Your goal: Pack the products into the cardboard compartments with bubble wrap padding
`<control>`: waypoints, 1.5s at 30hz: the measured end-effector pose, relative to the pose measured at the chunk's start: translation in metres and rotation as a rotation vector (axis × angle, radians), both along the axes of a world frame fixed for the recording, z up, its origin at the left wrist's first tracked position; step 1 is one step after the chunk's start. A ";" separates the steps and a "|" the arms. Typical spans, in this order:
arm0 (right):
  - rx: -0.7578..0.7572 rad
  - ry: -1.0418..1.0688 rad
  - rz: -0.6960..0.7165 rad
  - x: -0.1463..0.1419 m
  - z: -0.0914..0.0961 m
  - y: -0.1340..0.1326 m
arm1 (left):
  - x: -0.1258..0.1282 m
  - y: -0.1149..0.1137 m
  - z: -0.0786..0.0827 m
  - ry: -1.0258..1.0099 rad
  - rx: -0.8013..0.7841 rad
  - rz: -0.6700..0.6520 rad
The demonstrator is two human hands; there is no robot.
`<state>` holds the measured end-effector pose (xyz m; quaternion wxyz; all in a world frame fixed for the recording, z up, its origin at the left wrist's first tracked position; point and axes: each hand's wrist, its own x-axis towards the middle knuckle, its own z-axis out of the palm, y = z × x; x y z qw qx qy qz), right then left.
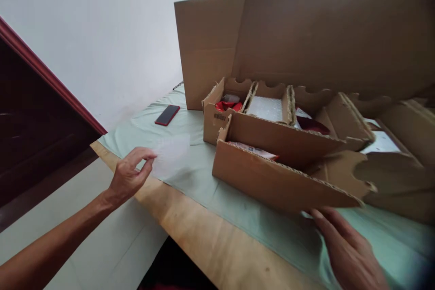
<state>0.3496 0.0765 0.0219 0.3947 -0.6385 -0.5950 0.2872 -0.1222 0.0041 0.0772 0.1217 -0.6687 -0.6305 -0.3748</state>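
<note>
- Pinching one edge of a translucent sheet [174, 156], the left hand [130, 173] stands left of centre in the frame; thumb and index finger meet at the tips, the remaining fingers curled loosely.
- The sheet extends from those fingertips toward the centre of the frame, above the pale green cloth [200, 174] near the front edge of the bench [197, 226]. Its longer direction appears to run rightward and slightly upward; blur leaves its outline uncertain.
- Principal relation: the sheet lies between the left hand and the front cardboard tray [265, 181], apart from the tray's left end. The left hand is plainly the nearer; the right hand [351, 249] is well apart, at lower right.
- The right hand is partly extended, its fingertips beside the lower edge of the tray's front wall. A pale edge shows at the fingertips; whether it is gripped, and whether the hand touches the tray, cannot be told.
- The front tray's long axis slopes from the centre toward the lower right; a printed packet [254, 150] lies inside.
- Behind it, further cardboard compartments [212, 124] form a row before a tall cardboard panel [292, 41]. A red-edged phone [167, 115] rests on the cloth, beyond the sheet.
</note>
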 end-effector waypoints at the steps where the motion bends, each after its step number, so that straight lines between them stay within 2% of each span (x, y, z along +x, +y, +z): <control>1: -0.034 -0.013 -0.004 0.006 0.012 -0.005 | 0.015 -0.009 0.000 -0.013 0.021 -0.075; 4: -0.030 -0.066 -0.015 0.012 0.041 -0.035 | 0.055 -0.024 -0.003 -0.076 0.022 -0.247; 5: -0.002 -0.077 0.026 0.008 0.048 -0.048 | 0.067 -0.026 -0.005 -0.091 0.011 -0.307; 7: 0.060 -0.072 0.195 -0.010 0.055 -0.071 | 0.092 -0.028 -0.009 -0.101 0.001 -0.455; 10: 0.149 -0.025 0.447 -0.049 0.051 -0.089 | 0.126 -0.033 -0.014 -0.087 -0.015 -0.648; 14: 0.211 -0.053 0.611 -0.079 0.031 -0.081 | 0.150 -0.040 -0.013 -0.058 -0.054 -0.792; 16: 0.243 -0.087 0.643 -0.077 0.025 -0.078 | 0.148 -0.040 -0.009 -0.170 -0.120 -0.738; 19: 0.361 -0.068 0.578 -0.058 0.024 -0.081 | 0.133 -0.036 -0.006 -0.539 -0.302 -0.462; 21: 0.420 -0.079 0.520 -0.043 0.025 -0.088 | 0.124 -0.031 -0.011 -0.749 -0.392 -0.310; 23: 0.418 -0.140 0.495 -0.031 0.021 -0.095 | 0.119 -0.027 -0.021 -0.849 -0.488 -0.259; 25: 0.365 -0.214 0.485 -0.023 0.012 -0.102 | 0.117 -0.024 -0.033 -0.868 -0.597 -0.265; 27: 0.290 -0.290 0.453 -0.014 0.003 -0.107 | 0.115 -0.024 -0.044 -0.844 -0.658 -0.284; 29: 0.230 -0.353 0.397 -0.004 0.001 -0.112 | 0.112 -0.026 -0.049 -0.751 -0.635 -0.277; 32: 0.246 -0.405 0.389 0.007 0.015 -0.121 | 0.106 -0.031 -0.048 -0.506 -0.569 -0.308; 35: 0.271 -0.457 0.586 0.002 0.035 -0.126 | 0.103 -0.039 -0.045 -0.292 -0.588 -0.461; 37: 0.252 -0.530 0.742 -0.011 0.038 -0.125 | 0.103 -0.044 -0.044 -0.182 -0.622 -0.557; 40: 0.229 -0.641 0.813 -0.029 0.024 -0.118 | 0.104 -0.049 -0.045 -0.034 -0.650 -0.648; 43: 0.222 -0.635 0.753 -0.036 0.007 -0.109 | 0.104 -0.049 -0.051 0.036 -0.650 -0.642; 45: 0.213 -0.570 0.717 -0.035 0.004 -0.106 | 0.103 -0.048 -0.056 0.029 -0.634 -0.613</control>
